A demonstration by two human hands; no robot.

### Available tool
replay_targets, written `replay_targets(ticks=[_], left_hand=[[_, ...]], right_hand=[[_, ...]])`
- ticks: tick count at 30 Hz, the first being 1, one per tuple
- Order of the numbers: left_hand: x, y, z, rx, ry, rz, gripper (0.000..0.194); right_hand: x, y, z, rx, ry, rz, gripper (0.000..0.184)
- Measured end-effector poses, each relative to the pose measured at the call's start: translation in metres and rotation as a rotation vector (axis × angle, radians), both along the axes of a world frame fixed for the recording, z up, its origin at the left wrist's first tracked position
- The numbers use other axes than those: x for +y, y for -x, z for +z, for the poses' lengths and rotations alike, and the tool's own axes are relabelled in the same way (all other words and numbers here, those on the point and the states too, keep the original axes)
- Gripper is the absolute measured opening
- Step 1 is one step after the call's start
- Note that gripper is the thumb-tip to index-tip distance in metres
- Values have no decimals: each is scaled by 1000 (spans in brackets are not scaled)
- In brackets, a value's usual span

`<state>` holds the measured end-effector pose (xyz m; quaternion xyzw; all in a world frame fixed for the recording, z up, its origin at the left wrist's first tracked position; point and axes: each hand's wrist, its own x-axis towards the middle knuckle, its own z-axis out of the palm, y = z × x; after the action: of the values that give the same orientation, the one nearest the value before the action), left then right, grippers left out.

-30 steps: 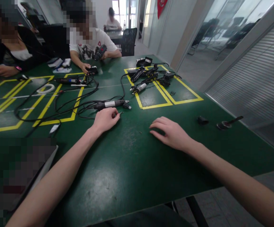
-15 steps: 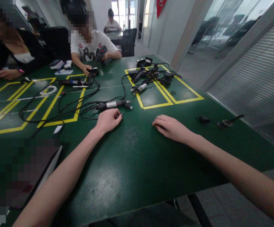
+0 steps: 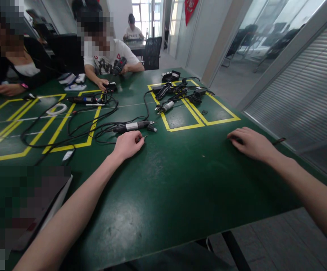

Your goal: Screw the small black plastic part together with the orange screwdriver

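My left hand (image 3: 129,145) rests on the green table with its fingers pinched together. A small piece with a thin metal tip (image 3: 144,137) sticks out from between its thumb and forefinger; most of it is hidden. Just beyond that hand lies a black and silver pen-shaped power tool (image 3: 132,127), with a small black piece (image 3: 152,128) by its tip. Over on the right, my right hand (image 3: 249,143) is down at the tabletop, fingers curled, covering the spot of a small black part. Behind its wrist shows the dark handle (image 3: 279,141) of a flat round-ended thing, otherwise hidden.
Yellow tape frames (image 3: 186,128) mark the table. Black cables (image 3: 75,128) loop across the left, and tools with cords (image 3: 166,91) crowd the far frames. A dark case (image 3: 64,195) stands at near left. Across the table a person holds a drill (image 3: 119,66); another sits beside.
My right hand has moved to the right, over the small black part. My left hand has stayed in place with its pinch. The view has shifted slightly.
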<state>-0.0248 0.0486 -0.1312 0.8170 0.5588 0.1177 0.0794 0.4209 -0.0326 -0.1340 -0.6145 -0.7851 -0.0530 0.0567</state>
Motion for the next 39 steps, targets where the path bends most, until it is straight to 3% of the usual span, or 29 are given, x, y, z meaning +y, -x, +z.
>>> replay_targets(ticks=[5, 11, 13, 17, 21, 23, 28, 39], left_hand=[[0, 0, -1, -9, -1, -8, 23], [1, 1, -2, -16, -3, -7, 23], [1, 0, -3, -18, -3, -8, 23], [1, 0, -4, -18, -1, -9, 23], [1, 0, -4, -17, -2, -5, 23], [1, 1, -4, -16, -2, -7, 22], [1, 1, -3, -18, -8, -12, 22], [1, 1, -4, -20, -18, -26, 23]], right_hand=[[-5, -12, 10, -20, -41, -155, 35], [-10, -4, 20, -98, 191, -239, 33], [-13, 0, 25, -83, 186, -233, 33], [-26, 2, 45, 48, -34, -324, 36], [-45, 0, 64, 309, -370, -581, 33], [-52, 1, 66, 432, -443, -687, 30], [-58, -4, 52, 496, -385, -710, 34], [-68, -8, 2, 684, -534, -806, 39]])
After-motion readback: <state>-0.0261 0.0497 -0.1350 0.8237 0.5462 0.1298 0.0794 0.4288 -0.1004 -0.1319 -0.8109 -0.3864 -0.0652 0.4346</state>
